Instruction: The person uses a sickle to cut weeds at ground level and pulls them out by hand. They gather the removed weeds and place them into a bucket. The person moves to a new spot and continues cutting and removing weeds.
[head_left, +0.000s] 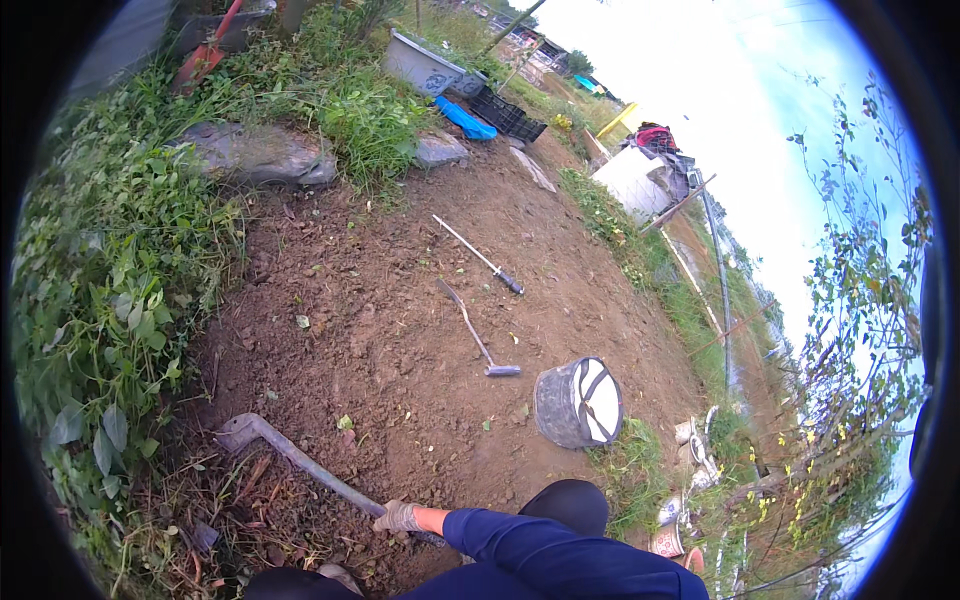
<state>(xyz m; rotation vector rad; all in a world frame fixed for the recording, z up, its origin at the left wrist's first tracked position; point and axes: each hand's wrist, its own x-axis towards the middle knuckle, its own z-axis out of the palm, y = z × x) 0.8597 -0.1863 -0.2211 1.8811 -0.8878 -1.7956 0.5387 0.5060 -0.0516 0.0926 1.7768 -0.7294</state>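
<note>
My right hand (396, 517), in a dirty pale glove, is closed around the grey handle of a long digging tool (300, 456). Its bent, soil-covered head rests on loose earth at the lower left; the handle's far end is hidden under my blue sleeve. My left hand is not recognisable; a pale shape at the bottom edge may be a glove or a shoe. Ahead on the bare soil lie a small hand tool with a metal head (502, 370) and a slim metal rod with a black grip (510, 282). Near my knee stands a dark bucket (556, 409) with a white top.
Dense weeds (127, 300) border the soil at left. Flat rocks (259, 154), a grey tub (424, 66), a blue sheet (465, 118) and a black crate (506, 114) line the far side. A red shovel (202, 64) stands upper left. Pots (666, 540) sit lower right.
</note>
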